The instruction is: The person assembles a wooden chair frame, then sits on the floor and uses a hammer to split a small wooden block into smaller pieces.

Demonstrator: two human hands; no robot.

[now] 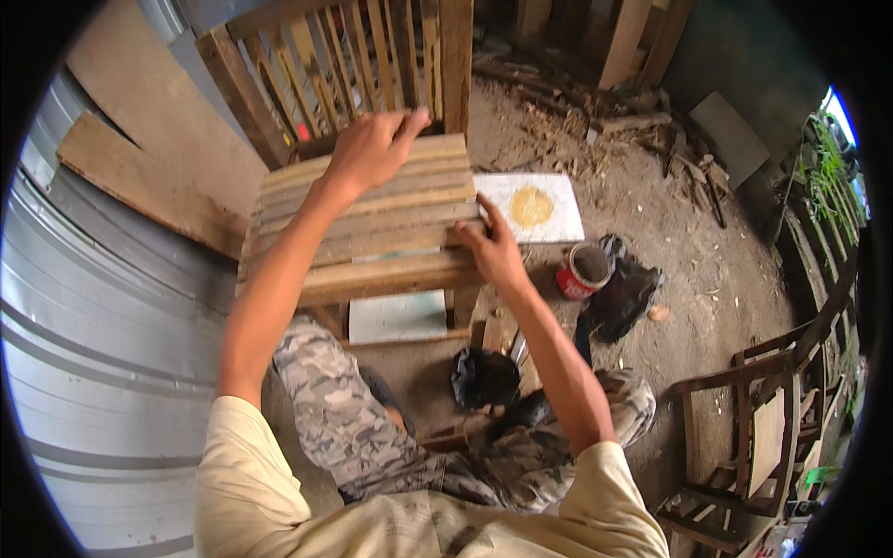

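Observation:
In front of me stands a wooden chair [372,244] with a slatted seat and an upright slatted back. My left hand [367,153] is over the far part of the seat, close to the back. Its fingers are bent together; whether something small is between them is hidden. At the seat's right edge is my right hand [495,249], its thumb on the slats and its forefinger along the outer side, gripping the edge. The remaining fingers are out of sight.
Right of the chair lie a white board [558,209] with a yellowish patch, a red can [584,272] and a black plastic bag [628,298]. Another black bag [484,377] sits between my legs. Metal sheeting [102,344] borders the left; a wooden frame [735,437] stands right. Wood scraps [642,126] litter the back.

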